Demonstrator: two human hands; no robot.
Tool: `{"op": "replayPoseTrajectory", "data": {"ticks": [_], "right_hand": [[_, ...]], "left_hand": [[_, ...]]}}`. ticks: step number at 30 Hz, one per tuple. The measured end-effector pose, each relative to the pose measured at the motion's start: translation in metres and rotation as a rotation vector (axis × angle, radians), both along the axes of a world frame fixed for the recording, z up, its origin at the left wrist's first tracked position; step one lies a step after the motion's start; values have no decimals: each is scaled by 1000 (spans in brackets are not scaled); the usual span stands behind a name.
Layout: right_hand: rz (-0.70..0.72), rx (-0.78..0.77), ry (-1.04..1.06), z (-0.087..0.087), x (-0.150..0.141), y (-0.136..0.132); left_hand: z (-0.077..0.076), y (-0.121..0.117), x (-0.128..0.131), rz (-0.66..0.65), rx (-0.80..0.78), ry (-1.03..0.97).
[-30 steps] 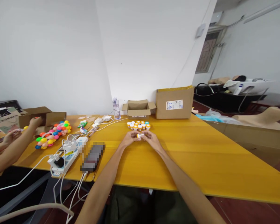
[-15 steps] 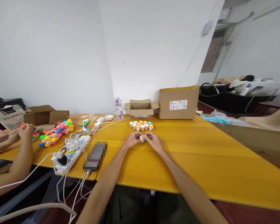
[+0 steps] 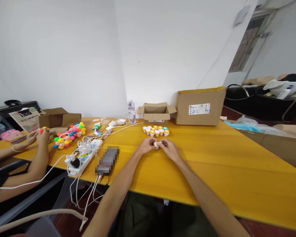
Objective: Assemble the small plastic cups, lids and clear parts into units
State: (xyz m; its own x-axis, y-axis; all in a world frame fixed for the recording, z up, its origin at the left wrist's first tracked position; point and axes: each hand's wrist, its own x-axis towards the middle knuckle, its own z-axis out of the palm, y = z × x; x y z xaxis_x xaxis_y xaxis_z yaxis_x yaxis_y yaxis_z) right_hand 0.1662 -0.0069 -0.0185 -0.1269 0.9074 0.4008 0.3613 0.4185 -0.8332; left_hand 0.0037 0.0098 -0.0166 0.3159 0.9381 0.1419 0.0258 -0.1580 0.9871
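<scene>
My left hand and my right hand meet low over the table, each with its fingers closed on one small white-and-orange jar. The fingers partly cover it, so its exact shape is hard to make out. Just beyond my hands, several similar small jars stand in a cluster, white with mostly orange parts and a teal one at the right. Behind them sits an open cardboard box, its flaps spread.
A large closed carton and a water bottle stand along the wall. To the left lie a phone, a power strip with cables, and colourful ball strings. A co-worker's hands hold a red ball at far left.
The view has swung left, so everything sits farther right in the picture. Both hands stay together on the small jar, which appears tilted a little differently.
</scene>
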Motion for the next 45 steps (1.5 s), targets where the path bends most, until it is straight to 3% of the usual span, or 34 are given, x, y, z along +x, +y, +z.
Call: {"op": "replayPoseTrajectory", "data": {"ticks": [5, 21, 45], "right_hand": [[19, 54, 11, 1, -1, 1], [91, -9, 93, 5, -3, 0], [36, 95, 76, 5, -3, 0]], "left_hand": [[0, -1, 1, -5, 13, 2], [6, -3, 0, 30, 51, 51], [7, -4, -2, 44, 53, 84]]}}
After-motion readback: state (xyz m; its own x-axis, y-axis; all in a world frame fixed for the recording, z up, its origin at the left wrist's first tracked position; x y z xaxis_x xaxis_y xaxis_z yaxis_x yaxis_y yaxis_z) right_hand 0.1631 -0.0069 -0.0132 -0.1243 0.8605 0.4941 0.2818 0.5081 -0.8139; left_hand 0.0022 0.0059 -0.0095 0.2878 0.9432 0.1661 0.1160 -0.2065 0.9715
